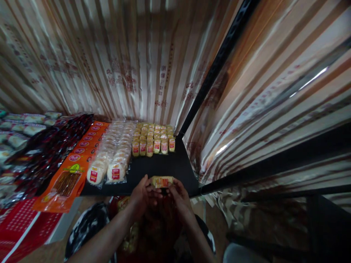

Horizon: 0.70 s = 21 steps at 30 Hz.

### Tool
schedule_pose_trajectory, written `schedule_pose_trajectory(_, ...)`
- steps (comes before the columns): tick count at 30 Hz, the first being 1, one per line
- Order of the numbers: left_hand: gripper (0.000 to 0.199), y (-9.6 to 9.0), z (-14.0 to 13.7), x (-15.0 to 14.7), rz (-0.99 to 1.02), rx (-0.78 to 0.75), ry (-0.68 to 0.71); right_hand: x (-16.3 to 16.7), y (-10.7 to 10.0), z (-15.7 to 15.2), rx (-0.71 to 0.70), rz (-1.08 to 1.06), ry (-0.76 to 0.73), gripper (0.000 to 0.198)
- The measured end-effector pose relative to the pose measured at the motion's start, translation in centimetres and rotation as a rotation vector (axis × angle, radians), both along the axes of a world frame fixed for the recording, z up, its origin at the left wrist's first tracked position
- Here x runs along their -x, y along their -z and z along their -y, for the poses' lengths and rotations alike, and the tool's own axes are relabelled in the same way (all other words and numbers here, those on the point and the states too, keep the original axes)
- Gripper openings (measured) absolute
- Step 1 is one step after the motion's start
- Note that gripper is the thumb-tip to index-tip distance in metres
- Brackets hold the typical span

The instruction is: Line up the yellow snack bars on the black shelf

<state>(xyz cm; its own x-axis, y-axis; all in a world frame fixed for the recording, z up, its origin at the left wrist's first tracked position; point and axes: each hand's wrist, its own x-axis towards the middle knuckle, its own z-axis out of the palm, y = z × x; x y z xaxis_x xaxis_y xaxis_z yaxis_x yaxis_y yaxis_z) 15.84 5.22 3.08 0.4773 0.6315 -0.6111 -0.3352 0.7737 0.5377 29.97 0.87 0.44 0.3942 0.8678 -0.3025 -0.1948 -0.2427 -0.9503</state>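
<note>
Between my two hands, just off the front edge of the black shelf (164, 164), is a small yellow wrapped snack pack (161, 182) with a red label. My left hand (142, 193) has its fingers closed at the pack's left end. At the other end, the thumb and fingers of my right hand (178, 193) pinch it. Farther back on the shelf stand rows of matching yellow snack packs (153, 138), red labels facing me. Below my hands, more yellow packs (131, 233) show dimly in a dark, partly hidden space.
Left of the yellow packs are two rows of round white crackers in clear bags (116, 170), then orange snack bags (74, 164) and dark red packets (55, 146). Striped sheeting (137, 54) hangs behind, and a black post (208, 80) rises at the shelf's back right corner.
</note>
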Motion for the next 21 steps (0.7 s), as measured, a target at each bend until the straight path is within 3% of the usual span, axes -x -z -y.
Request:
schedule_pose_trajectory(4, 0.033, -0.1, -1.0, -1.1, -0.192, -0.288, 0.019, -0.2, 0.4, 0.1, -0.018, 0.168, -0.008, 0.043)
schedule_pose_trajectory(8, 0.027, -0.6, -2.6, -2.3, -0.346, -0.525, 0.123, -0.9, 0.1, 0.2, -0.122, 0.695, 0.059, 0.052)
schedule_pose_trajectory(11, 0.02, -1.1, -3.9, -3.3, -0.421, -0.608, 0.201, -1.5, 0.0, -0.2, -0.261, 0.971, -0.049, 0.044)
schedule_pose_trajectory(14, 0.014, -1.1, -5.1, -4.5, -0.478, -0.649, 0.221, -1.9, 0.2, -1.0, -0.294, 1.045, -0.079, 0.037)
schedule_pose_trajectory(21, 0.018, -0.2, -7.8, -7.4, -0.481, -0.75, 0.141, -3.2, 1.2, -5.1, -0.198, 0.978, 0.048, 0.033)
